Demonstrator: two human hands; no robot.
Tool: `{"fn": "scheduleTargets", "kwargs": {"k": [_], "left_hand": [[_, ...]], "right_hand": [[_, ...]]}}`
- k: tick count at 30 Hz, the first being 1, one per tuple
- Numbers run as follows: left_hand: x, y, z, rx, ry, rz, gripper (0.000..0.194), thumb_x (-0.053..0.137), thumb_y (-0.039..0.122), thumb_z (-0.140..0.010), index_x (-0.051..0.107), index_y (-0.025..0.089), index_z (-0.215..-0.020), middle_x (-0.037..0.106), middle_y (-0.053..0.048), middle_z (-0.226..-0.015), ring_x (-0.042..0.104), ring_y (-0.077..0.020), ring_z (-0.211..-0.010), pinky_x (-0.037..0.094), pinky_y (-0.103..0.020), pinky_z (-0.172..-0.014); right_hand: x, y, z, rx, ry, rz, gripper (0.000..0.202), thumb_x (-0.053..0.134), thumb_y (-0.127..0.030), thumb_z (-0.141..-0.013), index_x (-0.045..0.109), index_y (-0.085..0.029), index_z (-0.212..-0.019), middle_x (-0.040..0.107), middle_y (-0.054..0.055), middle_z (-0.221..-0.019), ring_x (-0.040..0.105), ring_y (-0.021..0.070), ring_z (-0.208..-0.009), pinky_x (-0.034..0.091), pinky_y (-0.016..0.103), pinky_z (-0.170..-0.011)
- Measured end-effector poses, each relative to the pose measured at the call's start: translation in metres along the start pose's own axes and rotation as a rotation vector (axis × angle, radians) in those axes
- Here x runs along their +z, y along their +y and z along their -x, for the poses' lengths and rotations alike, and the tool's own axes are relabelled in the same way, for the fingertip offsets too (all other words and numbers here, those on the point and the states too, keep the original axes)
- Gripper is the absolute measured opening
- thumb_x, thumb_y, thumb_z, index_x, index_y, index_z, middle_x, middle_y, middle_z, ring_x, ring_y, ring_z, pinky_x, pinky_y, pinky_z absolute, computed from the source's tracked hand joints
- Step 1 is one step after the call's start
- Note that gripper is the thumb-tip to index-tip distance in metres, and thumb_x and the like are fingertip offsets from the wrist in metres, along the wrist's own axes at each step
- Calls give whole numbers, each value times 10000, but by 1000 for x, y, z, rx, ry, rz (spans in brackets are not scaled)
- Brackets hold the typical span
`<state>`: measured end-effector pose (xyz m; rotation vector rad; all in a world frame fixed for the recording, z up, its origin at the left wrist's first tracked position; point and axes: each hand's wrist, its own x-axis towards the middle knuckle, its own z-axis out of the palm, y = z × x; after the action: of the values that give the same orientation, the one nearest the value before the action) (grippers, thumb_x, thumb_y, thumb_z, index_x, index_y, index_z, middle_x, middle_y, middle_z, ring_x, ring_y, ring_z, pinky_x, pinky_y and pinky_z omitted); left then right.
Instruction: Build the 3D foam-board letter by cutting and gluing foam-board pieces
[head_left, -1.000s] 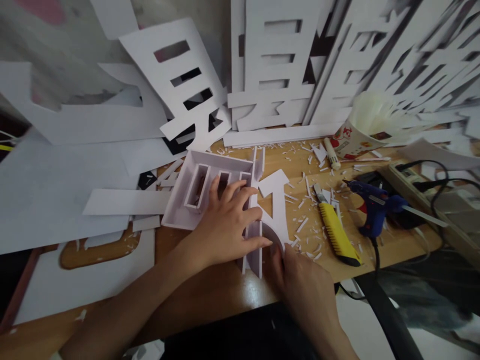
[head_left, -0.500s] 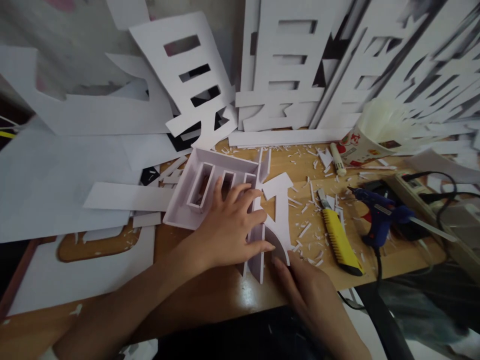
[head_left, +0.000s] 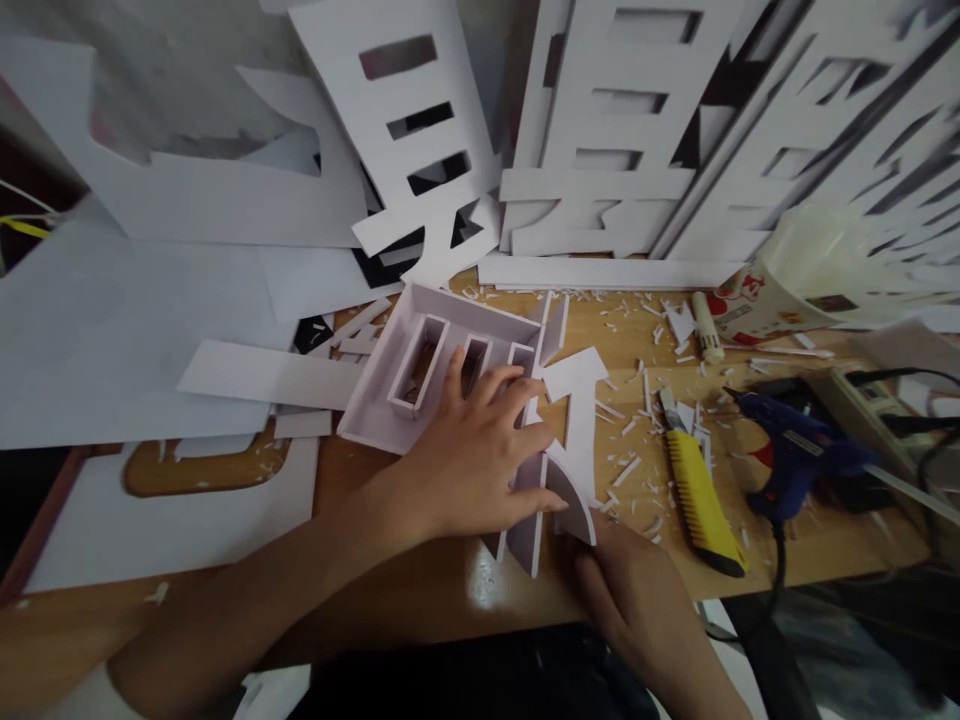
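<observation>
A white foam-board form [head_left: 367,405] with raised walls and narrow rectangular boxes inside lies on the wooden table. Across its right part rests my left hand [head_left: 480,455], fingers spread over the boxes and the side wall. The left thumb reaches a curved white strip [head_left: 574,505] standing at the form's lower right. At the lower end of that strip is my right hand [head_left: 630,585], its fingers bent and closed around the edge; the fingertips are partly hidden. Under and beside the strip lies a flat white cut-out piece [head_left: 581,420].
To the right lie a yellow-handled utility knife [head_left: 701,500] and a blue glue gun [head_left: 795,440]. A paper cup [head_left: 772,295] of translucent sticks stands behind them. Board scraps litter the wooden table [head_left: 442,590]. Large cut-out white boards [head_left: 592,130] lean at the back.
The whole view has shifted, so most things sit farther right in the picture. Both hands keep nearly the same places on the form and the curved strip.
</observation>
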<state>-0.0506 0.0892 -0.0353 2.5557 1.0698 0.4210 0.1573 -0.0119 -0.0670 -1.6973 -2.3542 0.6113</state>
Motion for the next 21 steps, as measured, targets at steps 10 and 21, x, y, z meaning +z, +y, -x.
{"fn": "scheduleTargets", "kwargs": {"k": [10, 21], "left_hand": [[-1, -2, -1, 2, 24, 17, 465, 660, 656, -770, 681, 224, -939, 540, -99, -1398, 384, -334, -1357, -53, -671, -1163], [-3, 2, -3, -50, 114, 88, 319, 474, 331, -985, 704, 231, -788, 648, -11, -1287, 473, -271, -1261, 140, -657, -1152]], "right_hand": [[-2, -3, 6, 146, 46, -183, 238, 349, -204, -934, 552, -226, -812, 637, 3, -659, 624, 179, -586, 432, 277, -547], [0, -5, 18, 104, 526, -301, 186, 449, -213, -977, 571, -278, -1101, 649, 2, -933, 649, 134, -834, 497, 207, -717]]}}
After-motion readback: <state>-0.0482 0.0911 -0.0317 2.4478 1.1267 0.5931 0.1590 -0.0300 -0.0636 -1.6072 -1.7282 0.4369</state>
